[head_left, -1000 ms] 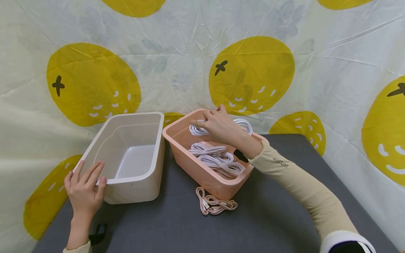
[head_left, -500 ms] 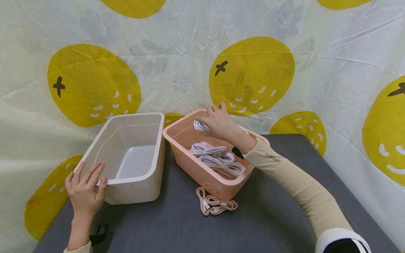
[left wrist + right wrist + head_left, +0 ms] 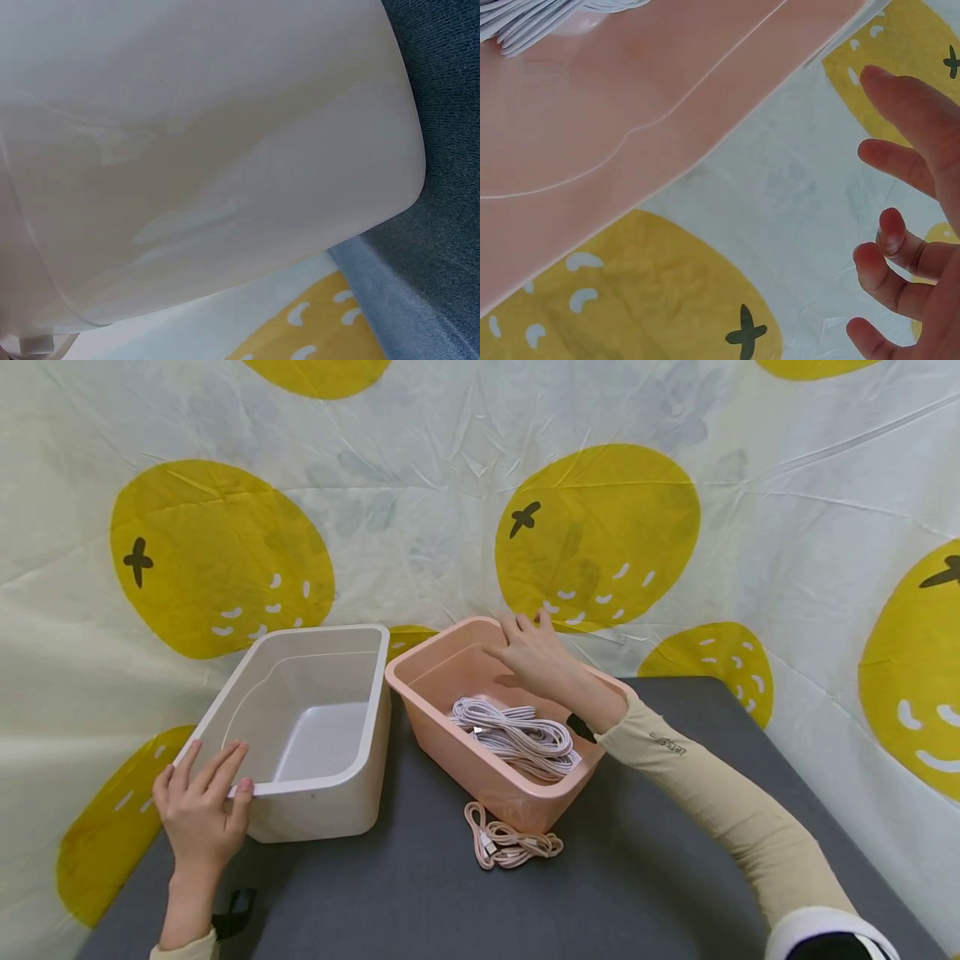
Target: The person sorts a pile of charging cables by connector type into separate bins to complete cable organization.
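My left hand (image 3: 201, 814) rests on the near left corner of a white plastic bin (image 3: 315, 789), fingers over the rim and thumb on the front edge. In the left wrist view the bin's smooth outer wall (image 3: 225, 150) fills most of the picture. Above the far right side of a pink bin (image 3: 457, 760) my right hand (image 3: 536, 656) hovers with spread fingers, holding nothing. Several coiled white cables (image 3: 517, 735) lie heaped in the pink bin. The right wrist view shows the bare right hand (image 3: 915, 217) apart from the pink bin's wall (image 3: 652, 90).
A pink coiled cable (image 3: 513, 847) with a USB plug lies on the dark grey table (image 3: 360, 902), just in front of the pink bin. Behind both bins hangs a white curtain (image 3: 420, 527) with yellow fruit shapes. The two bins stand side by side, nearly touching.
The white coiled cable that my right hand held over the pink bin has been let go and now lies on top of the heap inside. My left hand has stayed put.
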`<state>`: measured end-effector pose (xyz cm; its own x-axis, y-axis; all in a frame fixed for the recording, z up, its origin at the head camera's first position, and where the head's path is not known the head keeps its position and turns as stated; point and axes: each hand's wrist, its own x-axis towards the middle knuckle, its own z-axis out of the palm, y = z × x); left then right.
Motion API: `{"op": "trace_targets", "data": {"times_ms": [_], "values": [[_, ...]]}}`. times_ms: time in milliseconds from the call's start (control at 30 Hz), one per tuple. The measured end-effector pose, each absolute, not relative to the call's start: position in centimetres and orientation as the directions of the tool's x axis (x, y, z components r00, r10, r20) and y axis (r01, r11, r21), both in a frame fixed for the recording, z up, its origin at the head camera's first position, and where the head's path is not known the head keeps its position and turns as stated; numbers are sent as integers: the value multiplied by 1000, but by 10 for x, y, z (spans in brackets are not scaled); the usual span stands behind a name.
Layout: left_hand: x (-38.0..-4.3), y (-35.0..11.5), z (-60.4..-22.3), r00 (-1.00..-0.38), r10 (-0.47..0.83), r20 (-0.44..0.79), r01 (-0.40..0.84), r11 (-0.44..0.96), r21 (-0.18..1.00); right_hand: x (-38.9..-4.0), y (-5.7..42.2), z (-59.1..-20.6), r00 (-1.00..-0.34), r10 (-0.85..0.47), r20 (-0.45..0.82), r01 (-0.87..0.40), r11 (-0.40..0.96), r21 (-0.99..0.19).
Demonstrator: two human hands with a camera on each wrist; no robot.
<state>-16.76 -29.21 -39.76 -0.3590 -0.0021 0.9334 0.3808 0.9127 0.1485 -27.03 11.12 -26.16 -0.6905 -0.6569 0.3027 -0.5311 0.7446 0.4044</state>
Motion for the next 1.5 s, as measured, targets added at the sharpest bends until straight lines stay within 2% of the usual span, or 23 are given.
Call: {"op": "trace_targets", "data": {"times_ms": [133, 400, 733, 1500], "values": [[-168, -292, -398, -360, -3, 933, 378, 914, 149, -264, 117, -262, -660, -679, 321, -542, 726, 423], [-170, -292, -397, -344, -4, 939, 383, 912, 145, -251, 126, -261, -538, -715, 447, -563, 699, 440], [-168, -293, -398, -364, 2, 931, 380, 913, 146, -233, 132, -272, -447, -759, 472, -569, 649, 505], [-168, -293, -399, -367, 5, 930, 376, 916, 144, -186, 137, -292, -331, -785, 524, -700, 577, 421]]}}
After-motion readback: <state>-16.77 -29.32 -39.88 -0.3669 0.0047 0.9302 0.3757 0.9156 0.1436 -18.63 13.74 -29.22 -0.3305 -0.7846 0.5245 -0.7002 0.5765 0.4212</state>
